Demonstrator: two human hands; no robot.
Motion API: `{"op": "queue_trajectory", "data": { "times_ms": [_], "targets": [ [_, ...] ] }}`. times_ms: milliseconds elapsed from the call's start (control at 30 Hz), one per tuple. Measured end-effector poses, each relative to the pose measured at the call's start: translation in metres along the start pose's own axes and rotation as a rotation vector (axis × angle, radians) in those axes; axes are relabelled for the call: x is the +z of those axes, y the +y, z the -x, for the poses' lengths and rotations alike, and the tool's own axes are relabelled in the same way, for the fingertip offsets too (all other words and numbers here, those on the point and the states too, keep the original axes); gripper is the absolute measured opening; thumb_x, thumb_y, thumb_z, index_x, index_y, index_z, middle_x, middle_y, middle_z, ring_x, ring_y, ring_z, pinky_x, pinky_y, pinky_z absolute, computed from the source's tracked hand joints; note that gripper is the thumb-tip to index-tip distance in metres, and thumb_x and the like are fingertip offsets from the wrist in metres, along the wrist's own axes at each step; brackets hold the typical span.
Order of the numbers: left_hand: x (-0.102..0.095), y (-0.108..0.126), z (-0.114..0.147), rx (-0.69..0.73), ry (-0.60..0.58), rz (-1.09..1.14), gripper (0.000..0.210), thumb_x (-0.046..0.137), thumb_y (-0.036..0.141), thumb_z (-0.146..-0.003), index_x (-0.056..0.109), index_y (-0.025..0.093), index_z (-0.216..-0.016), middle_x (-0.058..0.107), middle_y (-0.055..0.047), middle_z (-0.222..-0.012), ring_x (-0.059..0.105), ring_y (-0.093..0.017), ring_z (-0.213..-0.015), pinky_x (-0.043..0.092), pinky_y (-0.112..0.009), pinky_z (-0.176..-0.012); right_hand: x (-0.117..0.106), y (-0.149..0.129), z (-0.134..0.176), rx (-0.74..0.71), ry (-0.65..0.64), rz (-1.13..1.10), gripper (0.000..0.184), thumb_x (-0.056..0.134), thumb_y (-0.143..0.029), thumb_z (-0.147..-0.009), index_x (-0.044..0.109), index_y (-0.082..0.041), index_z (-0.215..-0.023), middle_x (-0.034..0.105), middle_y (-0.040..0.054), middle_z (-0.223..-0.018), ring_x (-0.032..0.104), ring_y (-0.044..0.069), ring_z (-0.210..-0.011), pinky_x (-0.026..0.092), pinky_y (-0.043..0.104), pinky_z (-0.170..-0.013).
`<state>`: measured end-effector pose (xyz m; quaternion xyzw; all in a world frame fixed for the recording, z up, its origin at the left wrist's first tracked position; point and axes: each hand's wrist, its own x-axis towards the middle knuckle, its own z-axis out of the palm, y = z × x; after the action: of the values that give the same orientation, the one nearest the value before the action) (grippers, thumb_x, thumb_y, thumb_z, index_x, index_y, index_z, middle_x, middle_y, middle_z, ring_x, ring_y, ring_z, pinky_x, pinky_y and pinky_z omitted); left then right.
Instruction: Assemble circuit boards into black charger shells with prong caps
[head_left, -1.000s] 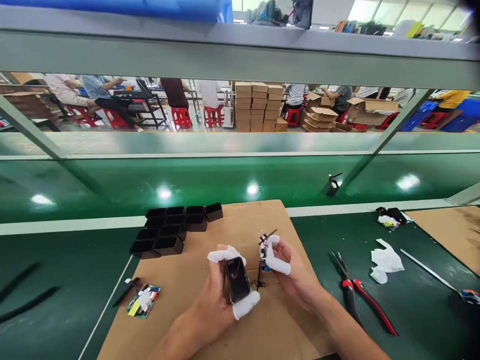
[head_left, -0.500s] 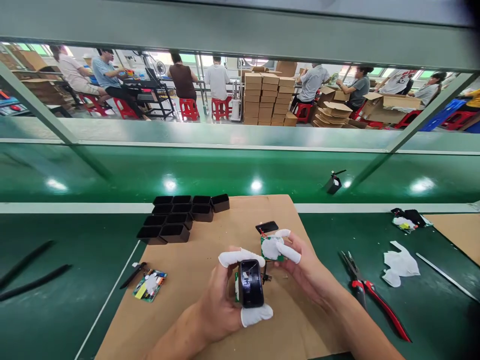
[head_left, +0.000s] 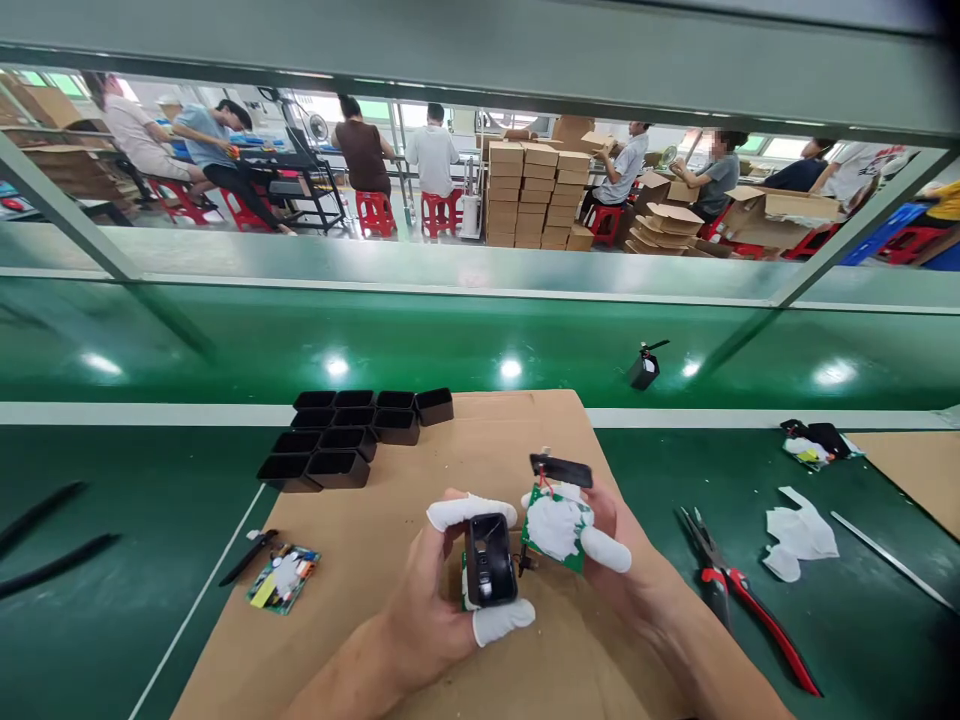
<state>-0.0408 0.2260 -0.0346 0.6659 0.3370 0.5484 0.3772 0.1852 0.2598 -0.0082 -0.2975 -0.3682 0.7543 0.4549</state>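
My left hand point(head_left: 439, 570), with white finger cots, is closed around a black plastic housing point(head_left: 491, 562) whose open side faces me. A green edge shows behind that housing. Between thumb and fingers, my right hand point(head_left: 611, 535) grips a green circuit board point(head_left: 559, 527) coated with a white patch. A black end cap point(head_left: 561, 470) hangs on red wires at the board's top edge. Board and housing are close together, a dark cable end between them. Another circuit board point(head_left: 285, 578) lies on the cardboard point(head_left: 420, 480) to the left, beside a black piece point(head_left: 249, 557).
Several empty black housings point(head_left: 337, 468) stand in rows at the cardboard's back left. Red-handled pliers point(head_left: 739, 590), a white scrap point(head_left: 801, 535) and a thin metal rod point(head_left: 892, 555) lie on the right. Black tubes point(head_left: 56, 570) lie at left. People sit beyond the green bench.
My right hand has lifted and turned the circuit board toward me, and the black end cap has risen with it. The housing in my left hand has tilted, showing more of its inside.
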Motion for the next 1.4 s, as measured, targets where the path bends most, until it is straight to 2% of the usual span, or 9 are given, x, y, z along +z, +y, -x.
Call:
{"op": "queue_trajectory", "data": {
  "times_ms": [100,167,233,367,467,567,867,1033,1400],
  "targets": [
    [0.002,-0.003,0.0,-0.003,-0.006,-0.009,0.071,0.099,0.036,-0.079,0.062,0.031,-0.14,0.069,-0.008,-0.117,0.074,-0.024,-0.097,0.065,-0.035,-0.082,0.002,0.0,0.005,-0.014,0.001,-0.025,0.07,0.109,-0.056,-0.053,0.077,-0.027,-0.109,0.067,0.0007,-0.08,0.059,0.017,-0.063,0.052,0.03,-0.058],
    [0.004,-0.005,0.001,0.003,-0.005,0.002,0.073,0.1,0.035,-0.079,0.062,0.031,-0.142,0.069,-0.008,-0.118,0.074,-0.024,-0.097,0.065,-0.035,-0.082,0.004,0.0,0.01,-0.022,0.007,-0.048,0.083,0.111,-0.058,-0.041,0.078,-0.029,-0.112,0.068,0.0008,-0.08,0.059,0.017,-0.06,0.05,0.03,-0.053],
    [0.007,-0.008,0.002,0.021,-0.004,0.013,0.075,0.1,0.035,-0.078,0.062,0.031,-0.143,0.069,-0.009,-0.119,0.075,-0.024,-0.096,0.066,-0.035,-0.082,0.007,-0.002,0.015,-0.062,-0.013,-0.023,0.084,0.114,-0.054,-0.038,0.08,-0.031,-0.112,0.071,0.0019,-0.084,0.063,0.019,-0.064,0.053,0.031,-0.054],
    [0.011,-0.008,0.001,0.078,-0.03,-0.004,0.076,0.101,0.03,-0.078,0.061,0.028,-0.143,0.07,-0.01,-0.123,0.075,-0.023,-0.097,0.066,-0.034,-0.084,0.015,-0.012,0.024,-0.246,-0.117,0.202,0.061,0.111,-0.036,-0.056,0.08,-0.035,-0.108,0.074,0.0036,-0.096,0.073,0.024,-0.084,0.062,0.033,-0.069],
    [0.01,-0.005,-0.001,0.108,-0.052,-0.04,0.072,0.098,0.022,-0.081,0.061,0.026,-0.143,0.07,-0.012,-0.125,0.074,-0.023,-0.101,0.065,-0.034,-0.086,0.014,-0.013,0.029,-0.317,-0.111,0.336,0.056,0.106,-0.035,-0.066,0.078,-0.037,-0.114,0.075,0.0034,-0.104,0.074,0.025,-0.096,0.064,0.034,-0.082],
    [0.008,-0.002,-0.002,0.139,-0.073,-0.087,0.071,0.096,0.018,-0.083,0.059,0.023,-0.144,0.068,-0.013,-0.125,0.073,-0.025,-0.107,0.065,-0.036,-0.091,0.01,-0.007,0.031,-0.309,-0.091,0.408,0.063,0.108,-0.035,-0.064,0.076,-0.035,-0.119,0.075,0.0035,-0.11,0.073,0.025,-0.101,0.064,0.033,-0.089],
    [0.009,0.002,-0.006,0.222,-0.074,-0.195,0.062,0.089,0.025,-0.091,0.058,0.018,-0.144,0.064,-0.011,-0.118,0.072,-0.023,-0.104,0.065,-0.032,-0.088,0.017,-0.003,0.029,-0.366,-0.059,0.509,0.065,0.11,-0.033,-0.064,0.077,-0.038,-0.12,0.076,-0.0001,-0.108,0.075,0.02,-0.098,0.065,0.026,-0.087],
    [0.009,0.005,-0.007,0.22,-0.067,-0.239,0.06,0.091,0.024,-0.088,0.06,0.017,-0.14,0.065,-0.01,-0.112,0.07,-0.023,-0.098,0.064,-0.032,-0.082,0.016,0.0,0.028,-0.379,-0.081,0.52,0.063,0.108,-0.027,-0.069,0.076,-0.039,-0.122,0.076,0.0002,-0.11,0.075,0.021,-0.101,0.064,0.03,-0.091],
    [0.009,0.006,-0.005,0.18,-0.059,-0.249,0.06,0.09,0.02,-0.085,0.061,0.02,-0.138,0.065,-0.008,-0.11,0.068,-0.021,-0.092,0.064,-0.032,-0.081,0.008,0.008,0.032,-0.348,-0.11,0.599,0.072,0.106,-0.024,-0.072,0.072,-0.039,-0.134,0.074,0.0043,-0.123,0.073,0.027,-0.106,0.06,0.038,-0.092]
  ]
}}
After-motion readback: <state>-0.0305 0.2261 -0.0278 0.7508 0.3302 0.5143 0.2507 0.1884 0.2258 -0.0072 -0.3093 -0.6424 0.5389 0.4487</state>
